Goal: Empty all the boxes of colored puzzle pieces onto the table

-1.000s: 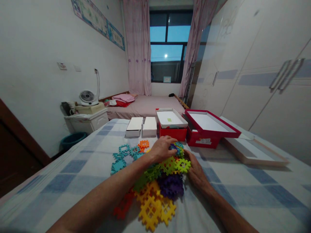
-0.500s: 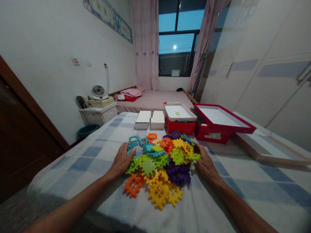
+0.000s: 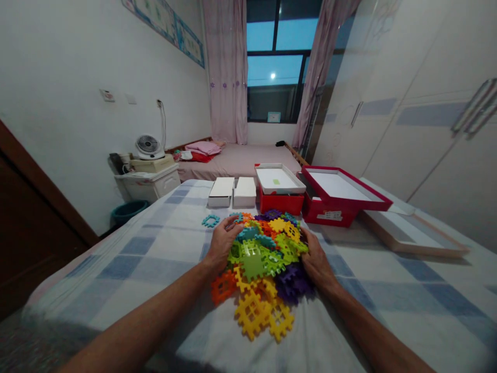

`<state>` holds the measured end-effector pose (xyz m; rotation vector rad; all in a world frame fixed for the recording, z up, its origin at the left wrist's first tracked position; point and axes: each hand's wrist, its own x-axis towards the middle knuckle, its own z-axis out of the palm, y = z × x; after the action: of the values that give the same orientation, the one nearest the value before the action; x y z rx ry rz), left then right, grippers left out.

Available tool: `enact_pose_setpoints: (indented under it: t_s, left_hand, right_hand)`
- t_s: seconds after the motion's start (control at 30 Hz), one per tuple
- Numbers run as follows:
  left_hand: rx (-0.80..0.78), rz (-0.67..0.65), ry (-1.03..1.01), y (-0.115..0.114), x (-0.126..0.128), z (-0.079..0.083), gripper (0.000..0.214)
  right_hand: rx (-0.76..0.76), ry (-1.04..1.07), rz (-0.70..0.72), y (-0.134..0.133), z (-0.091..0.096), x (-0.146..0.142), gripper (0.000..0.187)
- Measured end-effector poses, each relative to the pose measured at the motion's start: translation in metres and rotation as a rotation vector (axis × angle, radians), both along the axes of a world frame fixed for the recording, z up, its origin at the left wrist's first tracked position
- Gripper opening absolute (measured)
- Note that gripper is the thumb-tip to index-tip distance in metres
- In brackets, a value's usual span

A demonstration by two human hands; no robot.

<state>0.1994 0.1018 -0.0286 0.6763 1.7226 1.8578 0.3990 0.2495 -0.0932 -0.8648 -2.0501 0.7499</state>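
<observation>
A heap of colourful plastic building pieces with notched edges (image 3: 267,248) lies on the checked cloth (image 3: 155,285). My left hand (image 3: 223,241) presses against the heap's left side, its fingers stretched over blue and green pieces. On the right side, my right hand (image 3: 314,254) touches green and purple pieces with its fingers extended; some fingertips are hidden behind the heap. Yellow pieces (image 3: 264,313) lie at the front, with an orange piece (image 3: 224,286) to their left. One blue piece (image 3: 210,221) sits apart, beyond my left hand.
Behind the heap stand two small white boxes (image 3: 221,191), a red box (image 3: 280,203) with a white tray-like lid (image 3: 280,179), and another red box (image 3: 330,212) under a red-rimmed lid (image 3: 345,186). A shallow open box lid (image 3: 419,238) lies at the right.
My left hand has moved right, pushing the left-side pieces inward, so the heap is narrower. One blue piece stays behind on the left. My right hand remains at the heap's right side.
</observation>
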Motion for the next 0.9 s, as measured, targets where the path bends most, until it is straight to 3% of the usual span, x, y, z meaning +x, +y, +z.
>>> enact_pose_setpoints:
  t_s: [0.13,0.37,0.47,0.57,0.63,0.73,0.8,0.9]
  left_hand:
    - [0.041,-0.093,0.032,0.024,0.02,0.016,0.044]
    - [-0.038,-0.222,0.377,0.073,0.065,0.036,0.029]
    - [-0.031,-0.313,0.561,0.077,0.078,0.042,0.03]
    - [0.066,-0.466,0.869,0.05,0.074,0.042,0.034]
    - [0.125,-0.696,1.116,0.016,0.062,0.039,0.047]
    - [0.025,-0.987,1.434,-0.036,0.041,0.027,0.077]
    - [-0.054,-1.058,1.518,-0.059,0.029,0.015,0.091]
    - [-0.087,-1.022,1.59,-0.065,0.023,-0.005,0.094]
  right_hand:
    - [0.017,0.021,-0.011,-0.001,0.0,-0.001,0.067]
    - [0.031,0.075,0.015,0.001,0.0,0.003,0.065]
    - [0.025,0.077,0.024,0.003,0.0,0.008,0.066]
    - [0.024,0.098,0.051,0.006,0.0,0.012,0.064]
    - [0.02,0.113,0.068,0.008,0.0,0.013,0.064]
    - [-0.004,0.105,0.034,0.011,-0.002,0.011,0.067]
    - [-0.018,0.084,-0.004,0.013,-0.002,0.008,0.069]
    - [-0.036,0.04,-0.02,0.015,-0.002,0.006,0.069]
